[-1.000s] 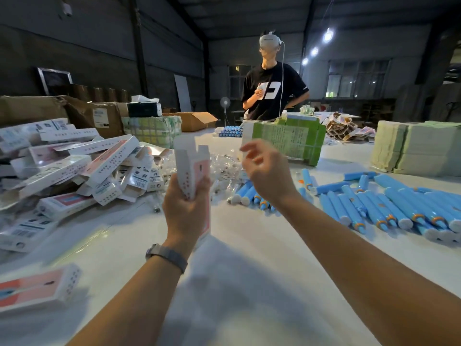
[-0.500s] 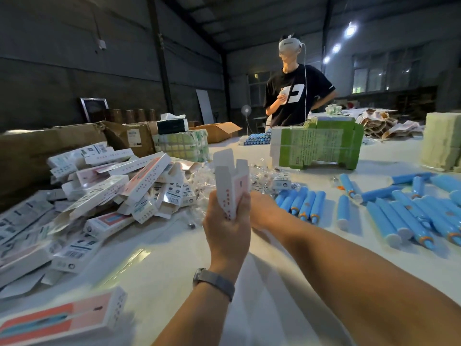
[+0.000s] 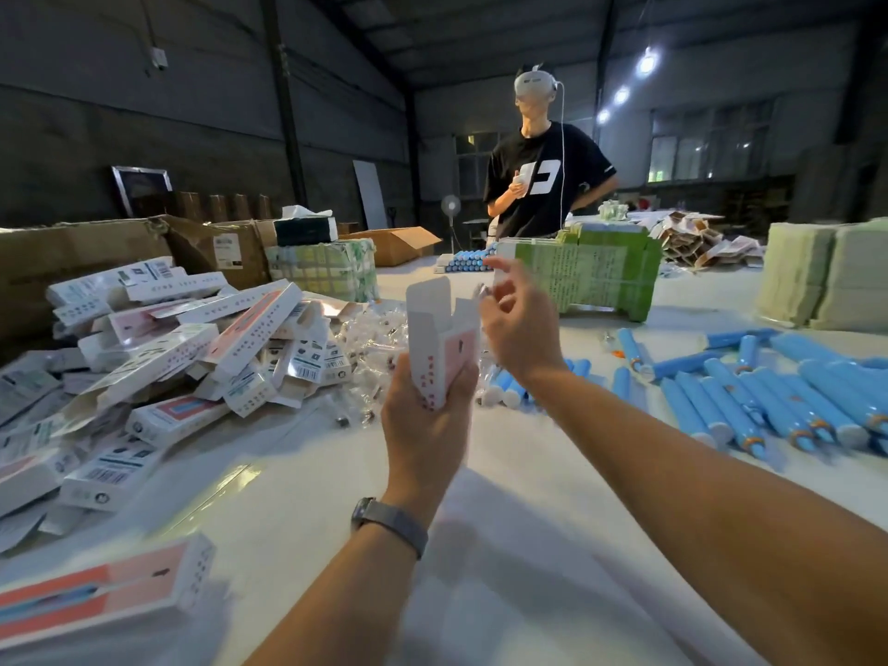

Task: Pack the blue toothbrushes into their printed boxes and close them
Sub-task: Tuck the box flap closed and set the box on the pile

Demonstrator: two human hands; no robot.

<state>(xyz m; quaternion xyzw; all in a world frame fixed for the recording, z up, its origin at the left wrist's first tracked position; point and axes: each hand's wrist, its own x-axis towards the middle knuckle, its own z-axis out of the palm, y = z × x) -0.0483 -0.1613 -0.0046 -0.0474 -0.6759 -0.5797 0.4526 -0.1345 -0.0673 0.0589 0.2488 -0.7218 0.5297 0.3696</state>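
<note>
My left hand [image 3: 423,425] grips a white and pink printed box [image 3: 442,338] upright, its top flap standing open. My right hand [image 3: 519,329] is raised just right of the open top, its fingertips pinching a small clear packet [image 3: 483,290] that is blurred. Several blue toothbrushes [image 3: 769,406] lie in rows on the white table [image 3: 504,569] to the right, and more blue toothbrushes [image 3: 509,386] lie behind my right wrist.
A heap of printed boxes [image 3: 192,338] fills the left side, with clear packets [image 3: 370,338] beside it. One pink box [image 3: 105,588] lies at the front left. A green carton [image 3: 591,276] and pale stacks [image 3: 826,276] stand farther back. A person [image 3: 543,180] stands across the table.
My right hand dipped down behind the box toward the clear packets, then rose beside the open top with a small packet. The left hand kept the box upright.
</note>
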